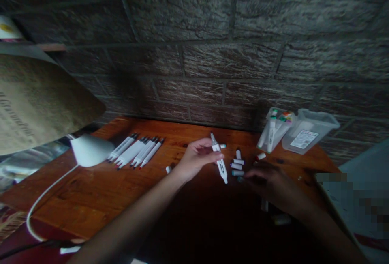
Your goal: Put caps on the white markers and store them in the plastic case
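My left hand [199, 156] is closed around a white marker [221, 162], held at a slant above the table. Its upper end is grey with a dark tip, and the lower end is bare white with no cap on it. My right hand [269, 179] is pinched at the right, its fingertips on a small teal-ended marker cap [240, 179]. Just left of those fingers lie several loose caps [236, 166] in a short column. A red-ended cap [260, 157] lies behind the right hand, and a white cap [168, 169] sits left of my left wrist.
Several white markers [136, 152] lie side by side on the wooden table [75, 199]. A lamp with a printed shade [39, 106] and white base [92, 150] stands left. At the back right are a clear container with markers [275, 130] and another clear container [310, 130], against a brick wall.
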`<act>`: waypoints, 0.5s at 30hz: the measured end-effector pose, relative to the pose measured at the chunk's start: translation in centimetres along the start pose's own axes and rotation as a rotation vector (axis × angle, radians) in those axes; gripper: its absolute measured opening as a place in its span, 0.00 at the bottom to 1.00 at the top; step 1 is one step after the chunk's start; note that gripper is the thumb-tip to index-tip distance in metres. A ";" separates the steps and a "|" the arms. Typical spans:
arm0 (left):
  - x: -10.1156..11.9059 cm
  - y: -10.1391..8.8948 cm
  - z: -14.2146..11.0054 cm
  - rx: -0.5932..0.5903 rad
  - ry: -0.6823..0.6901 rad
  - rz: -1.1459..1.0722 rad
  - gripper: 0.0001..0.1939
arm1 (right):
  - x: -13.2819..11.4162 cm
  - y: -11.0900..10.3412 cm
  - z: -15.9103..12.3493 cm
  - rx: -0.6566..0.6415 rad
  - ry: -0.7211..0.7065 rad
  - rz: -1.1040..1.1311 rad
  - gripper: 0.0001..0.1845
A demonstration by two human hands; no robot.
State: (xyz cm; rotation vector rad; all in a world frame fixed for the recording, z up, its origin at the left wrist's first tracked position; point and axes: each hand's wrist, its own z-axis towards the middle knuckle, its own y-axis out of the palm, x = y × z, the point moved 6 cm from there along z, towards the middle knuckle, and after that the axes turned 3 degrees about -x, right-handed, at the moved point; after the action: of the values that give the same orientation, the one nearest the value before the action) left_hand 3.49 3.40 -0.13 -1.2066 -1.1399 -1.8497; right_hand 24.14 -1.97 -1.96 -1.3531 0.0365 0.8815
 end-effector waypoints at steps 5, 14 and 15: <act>0.4 0.6 -0.2 -0.034 -0.001 0.044 0.13 | -0.7 -0.7 0.2 0.071 0.037 0.066 0.05; 0.7 1.4 -0.3 -0.072 0.002 -0.016 0.11 | -2.6 -0.6 0.3 0.175 0.138 0.301 0.08; 0.7 1.4 -0.4 -0.076 0.007 -0.018 0.11 | -2.8 -0.4 0.3 0.182 0.156 0.352 0.09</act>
State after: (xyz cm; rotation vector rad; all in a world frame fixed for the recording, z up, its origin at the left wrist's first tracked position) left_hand 4.30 2.45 0.91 -1.2343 -1.0890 -1.9251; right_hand 22.31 -3.16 -0.13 -1.2599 0.4769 1.0363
